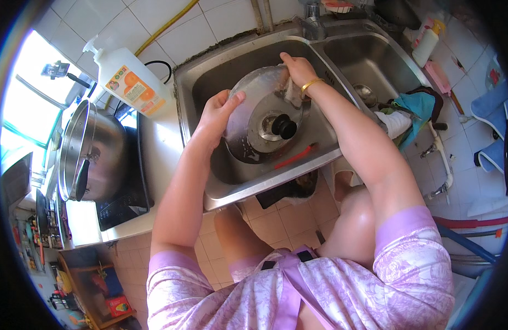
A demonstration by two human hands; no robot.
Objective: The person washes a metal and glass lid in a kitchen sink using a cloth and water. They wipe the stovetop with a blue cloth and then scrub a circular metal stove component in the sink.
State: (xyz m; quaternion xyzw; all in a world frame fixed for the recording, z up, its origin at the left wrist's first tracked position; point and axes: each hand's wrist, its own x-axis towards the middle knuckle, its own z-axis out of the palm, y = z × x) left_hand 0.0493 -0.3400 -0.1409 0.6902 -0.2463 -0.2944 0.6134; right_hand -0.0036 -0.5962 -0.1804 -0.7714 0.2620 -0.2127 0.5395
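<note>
A clear glass pot lid [260, 99] with a black knob [284, 126] is tilted over the large sink basin [204, 93]. My left hand [221, 108] grips its left rim, thumb on the upper face. At the far right rim my right hand [300, 71] holds the lid too, with a gold bangle on the wrist. Below that hand a pale, wet-looking cloth or mesh [294, 94] lies against the glass; its exact kind is unclear. A red-handled utensil [295, 156] rests in the basin near the front edge, its far end hard to make out.
A smaller basin [363, 53] adjoins on the right, with cloths [414, 111] over its front corner. The faucet [313, 22] stands behind. To the left are a large pump bottle [132, 82] and a steel pot [101, 152] on a black cooktop [132, 206].
</note>
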